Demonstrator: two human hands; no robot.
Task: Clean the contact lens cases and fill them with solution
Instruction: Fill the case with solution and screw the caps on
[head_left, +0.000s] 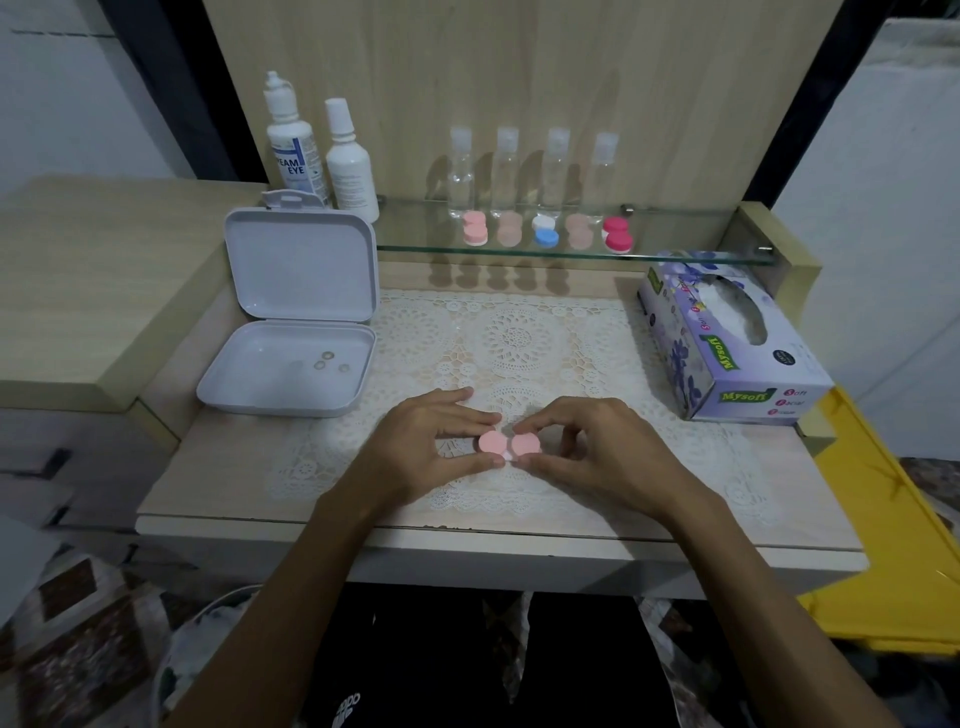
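At far left an open white box sat on the table. Our left hand pinched 1 cap of the pink lens case over the lace mat; our right hand pinched the other.
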